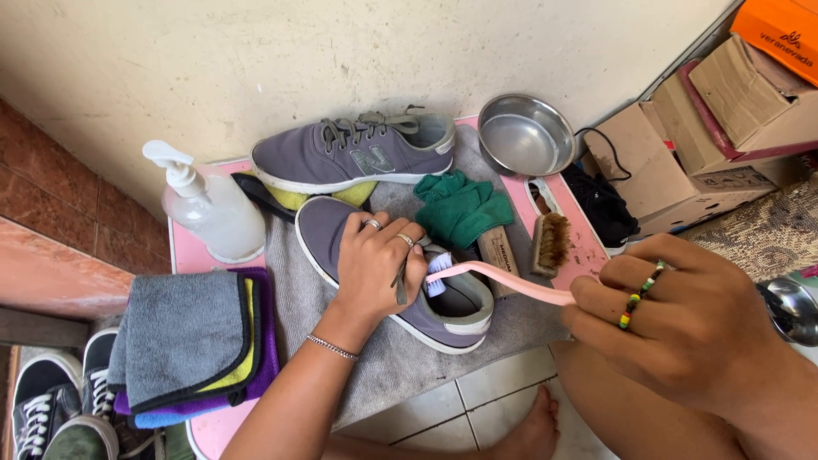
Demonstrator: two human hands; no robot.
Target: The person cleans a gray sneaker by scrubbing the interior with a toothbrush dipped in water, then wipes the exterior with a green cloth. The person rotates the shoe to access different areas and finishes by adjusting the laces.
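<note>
Right hand (673,319), closest, pinches the pink toothbrush (503,279) so its bristles reach inside the grey shoe (400,281); my left hand (375,260) clamps that shoe steady mid-mat, near the grey towel's (383,366) front edge.

Left hand (375,260) at frame centre, palm down, fingers curled in a grip, rings on two fingers, bracelet at wrist, forearm running to lower centre; right hand (673,319) at lower right, fingers closed in a grip, beaded ring visible.
</note>
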